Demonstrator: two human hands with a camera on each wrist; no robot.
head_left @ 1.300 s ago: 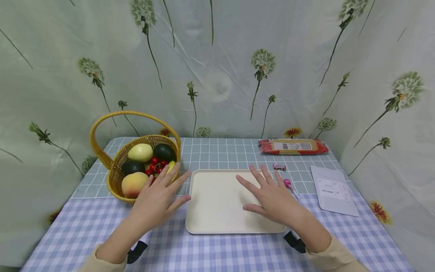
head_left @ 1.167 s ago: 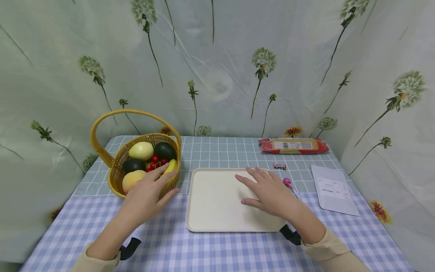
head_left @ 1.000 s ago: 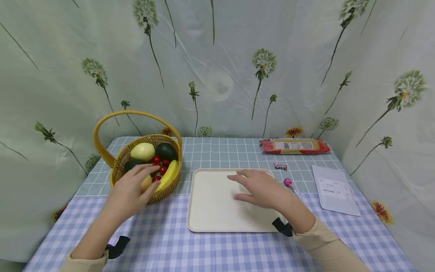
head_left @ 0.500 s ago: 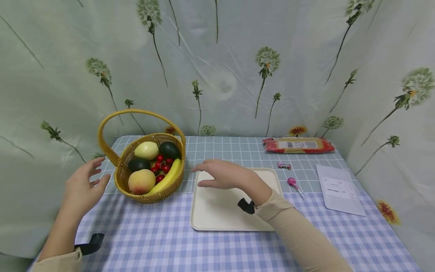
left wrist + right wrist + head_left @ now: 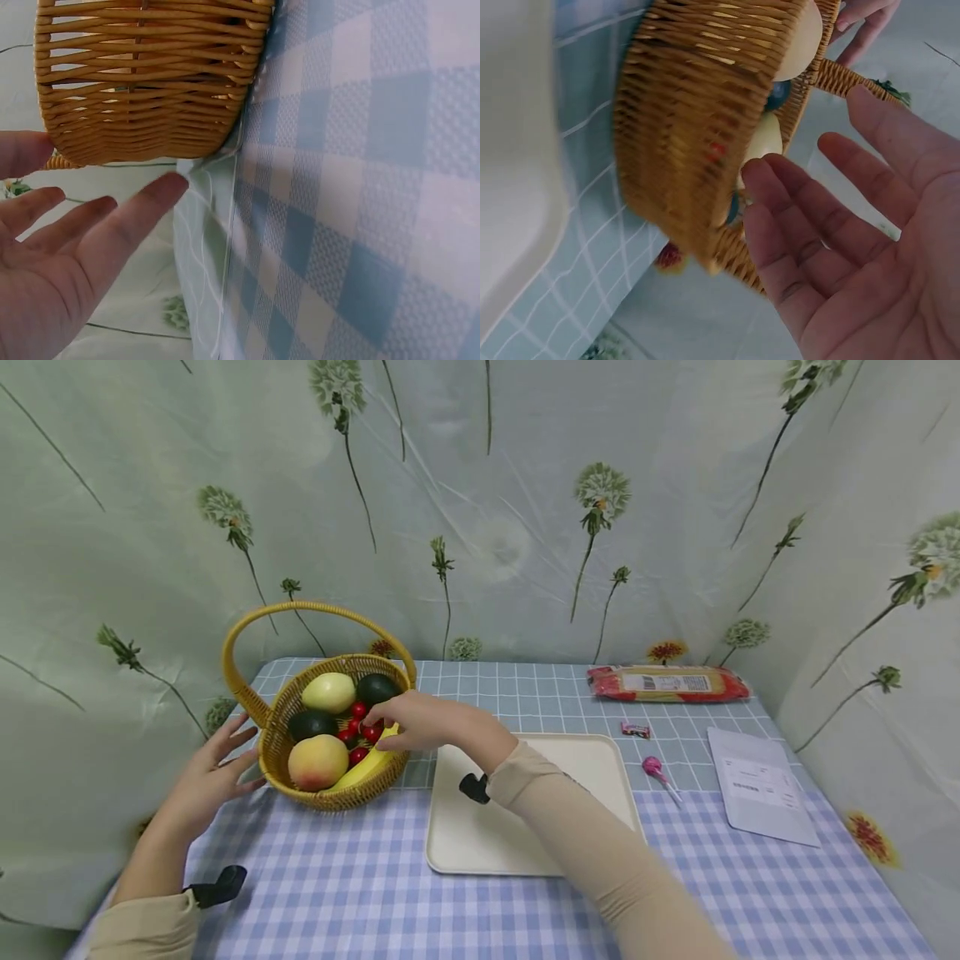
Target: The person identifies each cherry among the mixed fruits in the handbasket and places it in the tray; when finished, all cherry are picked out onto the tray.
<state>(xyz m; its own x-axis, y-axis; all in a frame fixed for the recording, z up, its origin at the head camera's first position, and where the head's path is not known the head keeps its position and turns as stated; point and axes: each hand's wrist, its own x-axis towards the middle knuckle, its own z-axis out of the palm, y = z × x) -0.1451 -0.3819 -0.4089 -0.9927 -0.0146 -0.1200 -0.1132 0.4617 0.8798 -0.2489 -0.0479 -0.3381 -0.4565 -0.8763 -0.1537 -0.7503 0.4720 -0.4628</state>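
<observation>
A yellow wicker basket (image 5: 322, 802) with a tall arched handle stands at the left. Inside lie a peach (image 5: 318, 763), a banana (image 5: 367, 768), red cherry-like fruits (image 5: 358, 757), a pale yellow fruit (image 5: 328, 692) and two dark green fruits. My left hand (image 5: 204, 781) is at the basket's left side, fingers spread close to its wall; the left wrist view shows the fingertips beside the weave (image 5: 150, 97). Over the right rim, my right hand (image 5: 420, 720) reaches with loosely bent fingers above the banana and red fruits. In the right wrist view its palm holds nothing.
A cream tray (image 5: 468, 847) lies mid-table under my right forearm. To its right are a pink lollipop (image 5: 654, 767), a small wrapped candy (image 5: 635, 729) and a grey-white pouch (image 5: 761, 787). A red-and-yellow packet (image 5: 667, 682) lies at the back, before the flowered curtain (image 5: 510, 527).
My right hand has moved left from over the tray to above the basket's right rim. The left hand swung left away from the basket's front, then came in to its left side.
</observation>
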